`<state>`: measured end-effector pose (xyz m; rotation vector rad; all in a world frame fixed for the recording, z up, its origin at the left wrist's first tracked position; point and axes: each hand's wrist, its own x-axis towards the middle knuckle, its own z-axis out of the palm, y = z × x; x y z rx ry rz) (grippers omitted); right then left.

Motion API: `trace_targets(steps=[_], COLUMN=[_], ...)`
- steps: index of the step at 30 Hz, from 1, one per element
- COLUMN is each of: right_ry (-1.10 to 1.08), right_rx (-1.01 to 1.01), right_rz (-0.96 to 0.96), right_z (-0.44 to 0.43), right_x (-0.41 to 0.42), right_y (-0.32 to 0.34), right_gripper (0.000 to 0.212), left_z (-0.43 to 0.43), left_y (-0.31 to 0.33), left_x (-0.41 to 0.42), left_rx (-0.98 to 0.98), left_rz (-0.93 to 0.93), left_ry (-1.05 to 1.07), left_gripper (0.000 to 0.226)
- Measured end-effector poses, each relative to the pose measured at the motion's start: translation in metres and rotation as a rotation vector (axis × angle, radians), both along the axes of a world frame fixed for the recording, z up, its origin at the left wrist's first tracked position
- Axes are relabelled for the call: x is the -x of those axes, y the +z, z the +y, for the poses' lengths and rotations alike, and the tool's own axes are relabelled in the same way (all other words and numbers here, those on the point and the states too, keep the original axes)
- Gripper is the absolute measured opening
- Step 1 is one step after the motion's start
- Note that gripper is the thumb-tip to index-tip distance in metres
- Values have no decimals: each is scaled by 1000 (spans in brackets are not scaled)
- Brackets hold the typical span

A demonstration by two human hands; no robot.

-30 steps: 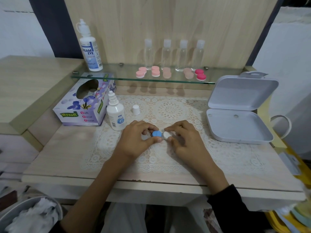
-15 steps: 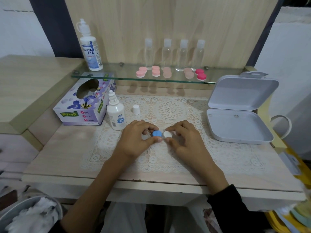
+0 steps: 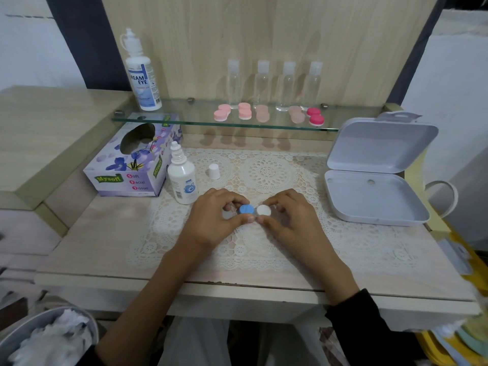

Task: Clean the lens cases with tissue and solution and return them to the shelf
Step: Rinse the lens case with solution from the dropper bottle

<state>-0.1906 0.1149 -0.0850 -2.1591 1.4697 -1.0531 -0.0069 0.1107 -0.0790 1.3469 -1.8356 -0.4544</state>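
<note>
**Lens case at mid-mat.** You are holding the lens case [image 3: 254, 210] on the middle of the lace mat [image 3: 266, 170], with your hands close together. Your left hand [image 3: 214, 217] is pinching its blue cap [image 3: 246, 209] between thumb and curled fingers. Your right hand [image 3: 287, 220] is pinching its white cap [image 3: 263, 210] the same way. The solution bottle [image 3: 182, 180] is standing uncapped just left of your left hand, beside the tissue box [image 3: 132, 165]. The bottle cap [image 3: 214, 171] is sitting apart on the mat. Pink lens cases [image 3: 244, 113] are lying on the glass shelf [image 3: 343, 120] behind.
</note>
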Motion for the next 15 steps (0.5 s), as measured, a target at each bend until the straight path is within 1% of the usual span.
trace_targets(steps=[5, 9, 15], right_ry=[5, 10, 15], right_rx=[8, 9, 27], right_rz=[2, 18, 47], right_z=[1, 0, -2], right_x=[-1, 0, 1], right_y=[0, -1, -4], right_gripper=[35, 24, 24], left_z=[0, 0, 0], left_y=[0, 0, 1], left_x=[0, 0, 0], left_rx=[-8, -10, -6], left_rz=[2, 2, -3], left_ry=[3, 2, 2], left_gripper=[29, 29, 29])
